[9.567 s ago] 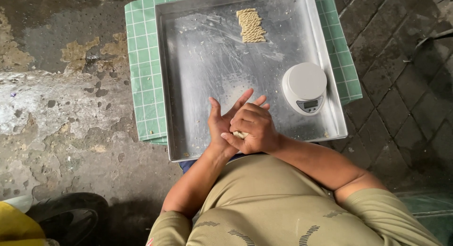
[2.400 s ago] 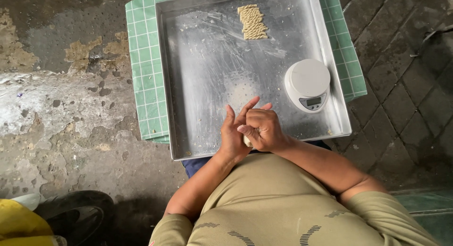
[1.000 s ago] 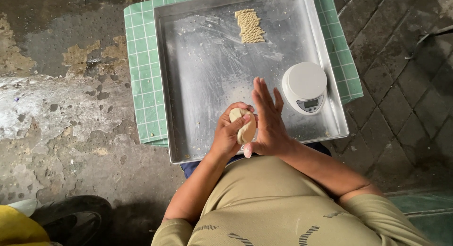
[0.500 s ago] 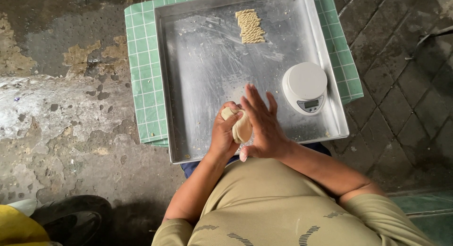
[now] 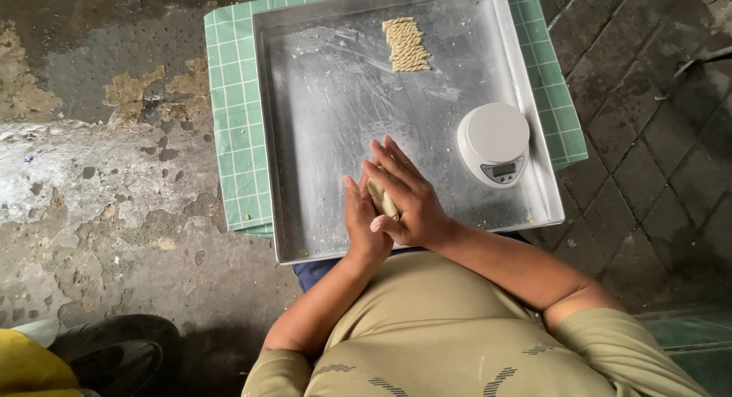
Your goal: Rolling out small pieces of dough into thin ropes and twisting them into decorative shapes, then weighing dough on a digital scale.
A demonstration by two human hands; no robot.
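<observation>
Landmark: the metal tray [image 5: 328, 100], a large shallow square pan with a raised rim, lying on a green checked cloth [image 5: 229, 100] over rough concrete.

Nearest the camera, the person's olive shirt [image 5: 457, 328] fills the lower frame, with both forearms reaching forward over the tray's near rim.

Over the near edge of the tray, the left hand [image 5: 364, 225] and the right hand [image 5: 408, 199] are pressed palm to palm. A piece of pale dough [image 5: 381, 197] is sandwiched between them; only a narrow strip of it shows between the palms. On both hands the fingers are straight and held together, laid flat against the dough and not curled around it. The right hand lies on top, its fingertips pointing toward the tray's far left corner.

To the right of the hands, on the tray floor near the right rim, stands a small round white kitchen scale [image 5: 494, 142] with its display facing the person.

At the far side of the tray, close to the far rim, a block of twisted dough strips [image 5: 406, 45] lies in neat rows. Flour smears and crumbs mark the tray floor between the strips and the hands.
</observation>
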